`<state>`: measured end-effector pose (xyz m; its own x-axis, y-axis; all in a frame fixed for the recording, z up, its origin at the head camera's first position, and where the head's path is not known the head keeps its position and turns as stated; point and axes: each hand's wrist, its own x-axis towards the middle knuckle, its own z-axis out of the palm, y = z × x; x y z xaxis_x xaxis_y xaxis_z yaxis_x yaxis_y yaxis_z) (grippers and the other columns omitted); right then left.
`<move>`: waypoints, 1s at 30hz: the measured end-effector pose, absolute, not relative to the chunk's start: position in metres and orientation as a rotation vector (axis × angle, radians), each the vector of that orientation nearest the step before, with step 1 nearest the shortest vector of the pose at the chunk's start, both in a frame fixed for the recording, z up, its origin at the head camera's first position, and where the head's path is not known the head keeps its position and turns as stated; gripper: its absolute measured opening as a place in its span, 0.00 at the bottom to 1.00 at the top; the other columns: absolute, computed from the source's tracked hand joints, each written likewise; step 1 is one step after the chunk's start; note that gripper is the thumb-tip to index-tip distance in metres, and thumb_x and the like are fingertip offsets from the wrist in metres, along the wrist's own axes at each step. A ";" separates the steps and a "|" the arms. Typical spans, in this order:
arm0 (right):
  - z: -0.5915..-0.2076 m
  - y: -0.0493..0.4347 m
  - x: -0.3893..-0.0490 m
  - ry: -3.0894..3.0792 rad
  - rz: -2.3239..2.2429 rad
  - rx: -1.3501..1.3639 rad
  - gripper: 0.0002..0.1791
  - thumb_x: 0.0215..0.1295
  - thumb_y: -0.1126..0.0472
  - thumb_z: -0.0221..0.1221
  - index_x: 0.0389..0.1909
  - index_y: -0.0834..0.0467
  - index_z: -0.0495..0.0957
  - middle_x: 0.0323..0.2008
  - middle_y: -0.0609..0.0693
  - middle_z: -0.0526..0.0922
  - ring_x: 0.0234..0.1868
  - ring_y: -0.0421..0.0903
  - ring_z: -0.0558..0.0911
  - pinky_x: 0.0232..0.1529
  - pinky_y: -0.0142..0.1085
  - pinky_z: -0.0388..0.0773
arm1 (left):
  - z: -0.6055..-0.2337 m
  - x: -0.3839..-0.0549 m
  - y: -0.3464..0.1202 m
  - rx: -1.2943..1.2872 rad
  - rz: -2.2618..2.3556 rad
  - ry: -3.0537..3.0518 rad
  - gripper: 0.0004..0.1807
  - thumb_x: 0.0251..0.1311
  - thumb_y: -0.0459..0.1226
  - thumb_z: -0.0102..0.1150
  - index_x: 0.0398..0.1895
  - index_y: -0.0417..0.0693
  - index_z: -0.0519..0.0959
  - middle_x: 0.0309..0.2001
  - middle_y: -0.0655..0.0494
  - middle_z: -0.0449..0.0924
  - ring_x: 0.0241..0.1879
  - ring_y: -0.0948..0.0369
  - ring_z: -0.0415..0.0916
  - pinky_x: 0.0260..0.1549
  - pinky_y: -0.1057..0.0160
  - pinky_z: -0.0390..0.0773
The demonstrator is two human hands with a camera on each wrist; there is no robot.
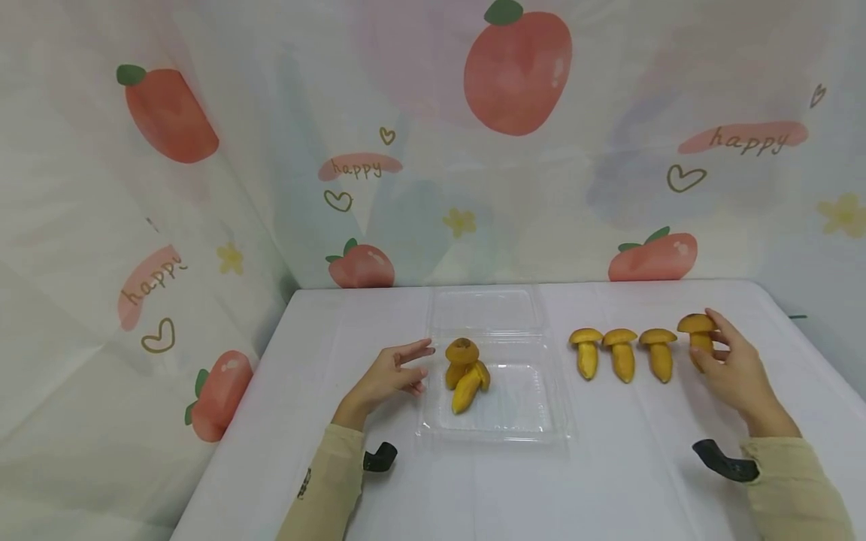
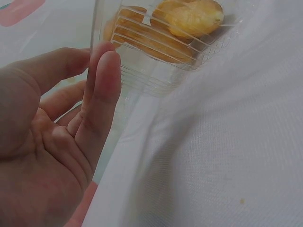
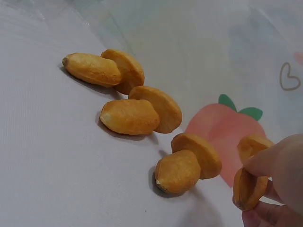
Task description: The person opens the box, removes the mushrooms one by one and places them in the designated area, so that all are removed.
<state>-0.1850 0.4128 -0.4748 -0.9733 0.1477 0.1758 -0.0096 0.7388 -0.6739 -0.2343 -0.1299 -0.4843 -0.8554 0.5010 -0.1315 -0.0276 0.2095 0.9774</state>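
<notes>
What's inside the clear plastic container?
The open clear plastic container holds at least two yellow mushrooms, heaped toward the left in the head view, one cap uppermost. What lies directly beneath them is covered, and they overlap, so an exact count isn't certain.

In the head view, a pastel printed backdrop (image 1: 284, 105) is rising behind a white tablecloth (image 1: 514, 488), which is spreading at 6 o'clock. A red peach print (image 1: 517, 75) is showing at 1 o'clock, "happy" lettering (image 1: 749, 140) at 2, a yellow flower print (image 1: 844, 216) at 3.
</notes>
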 end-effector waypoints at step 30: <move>-0.500 0.428 -0.188 -2.854 1.012 -0.301 0.40 0.72 0.68 0.50 0.78 0.69 0.42 0.59 0.81 0.63 0.52 0.73 0.70 0.41 0.50 0.76 | -0.484 -0.234 -0.130 0.446 1.676 2.080 0.34 0.69 0.29 0.55 0.78 0.42 0.60 0.73 0.40 0.68 0.26 0.65 0.78 0.32 0.70 0.85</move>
